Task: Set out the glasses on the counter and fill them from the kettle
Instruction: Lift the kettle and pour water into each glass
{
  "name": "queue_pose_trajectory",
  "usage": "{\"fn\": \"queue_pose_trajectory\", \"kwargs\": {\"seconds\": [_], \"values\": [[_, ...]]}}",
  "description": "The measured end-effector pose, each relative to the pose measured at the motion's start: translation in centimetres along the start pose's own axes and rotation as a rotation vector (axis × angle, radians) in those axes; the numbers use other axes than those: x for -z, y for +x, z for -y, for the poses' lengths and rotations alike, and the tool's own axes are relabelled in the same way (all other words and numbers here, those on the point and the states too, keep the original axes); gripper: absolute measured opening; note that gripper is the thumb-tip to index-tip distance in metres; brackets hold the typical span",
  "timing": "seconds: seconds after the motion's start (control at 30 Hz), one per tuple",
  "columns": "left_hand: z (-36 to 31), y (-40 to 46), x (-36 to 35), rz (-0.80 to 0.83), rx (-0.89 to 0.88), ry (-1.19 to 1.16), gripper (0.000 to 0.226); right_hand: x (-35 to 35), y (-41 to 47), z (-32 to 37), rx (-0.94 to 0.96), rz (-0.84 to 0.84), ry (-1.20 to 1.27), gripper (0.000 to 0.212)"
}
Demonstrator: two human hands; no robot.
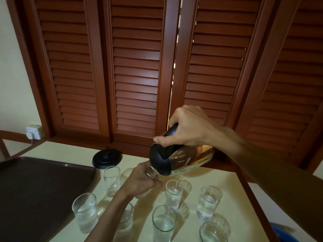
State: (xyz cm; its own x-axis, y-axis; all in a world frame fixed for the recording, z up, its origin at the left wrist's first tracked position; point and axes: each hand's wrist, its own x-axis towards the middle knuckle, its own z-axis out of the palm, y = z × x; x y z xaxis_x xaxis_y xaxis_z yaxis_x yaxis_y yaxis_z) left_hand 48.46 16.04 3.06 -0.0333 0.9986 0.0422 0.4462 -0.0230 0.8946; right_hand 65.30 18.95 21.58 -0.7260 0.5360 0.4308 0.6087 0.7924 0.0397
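While the kettle (181,158) is tipped steeply, spout end down, the head view shows the filling step in hand: the right hand (188,128) is wrapped round the kettle's black handle, and the left hand (141,180) grips a held glass (153,172) raised just under the black rim, touching or nearly touching it. No stream is discernible, so I cannot tell whether water is running. On the tabletop (218,186) stand the other glasses; at least the front glass (163,222), the left glass (85,212) and the right glass (207,203) carry water. The back glass (111,179) appears nearly empty. The kettle base (107,158) sits behind them, a dark tray (40,189) at left. Judgement: next move calls for levelling the kettle gently, setting the held glass down, then taking the back glass.
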Motion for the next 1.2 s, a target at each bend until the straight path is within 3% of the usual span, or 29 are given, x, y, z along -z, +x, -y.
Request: {"fn": "queue_pose_trajectory", "kwargs": {"seconds": [1.2], "values": [[0.26,0.22,-0.7,0.039,0.034,-0.071,0.035,0.04,0.56,-0.24,-0.026,-0.009,-0.026,0.069]]}}
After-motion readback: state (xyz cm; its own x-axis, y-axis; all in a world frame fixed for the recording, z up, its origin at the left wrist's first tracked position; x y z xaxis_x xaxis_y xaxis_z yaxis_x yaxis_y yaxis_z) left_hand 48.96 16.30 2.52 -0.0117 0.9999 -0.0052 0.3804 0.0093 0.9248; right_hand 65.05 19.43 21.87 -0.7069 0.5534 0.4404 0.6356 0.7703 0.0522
